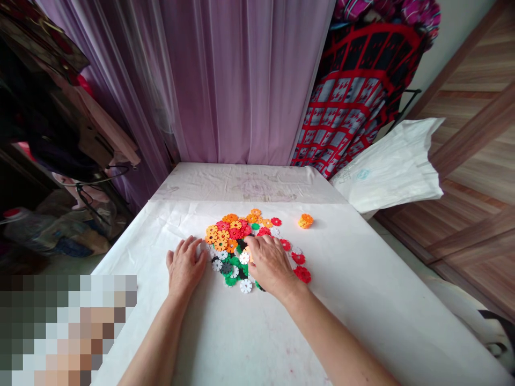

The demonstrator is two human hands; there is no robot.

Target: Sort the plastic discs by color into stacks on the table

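A loose pile of flower-shaped plastic interlocking discs lies on the white-covered table (225,332). Orange discs (221,244) gather at its upper left, with red discs (302,274) mostly at the right. Green discs (230,280), white discs (246,286) and black ones mix along the front. My left hand (185,268) rests on the cloth at the pile's left edge, fingers stretched out and holding nothing. Over the middle of the pile, my right hand (271,262) has its thumb and forefinger closed around an orange disc, partly hidden beside a white one. Its palm covers other discs.
A short stack of orange discs (306,221) stands apart, right of the pile. A white bag (390,166) leans at the table's right edge. Purple curtains (241,80) hang behind the table. Clothes (52,96) hang at the left, and wooden doors (475,161) stand at the right.
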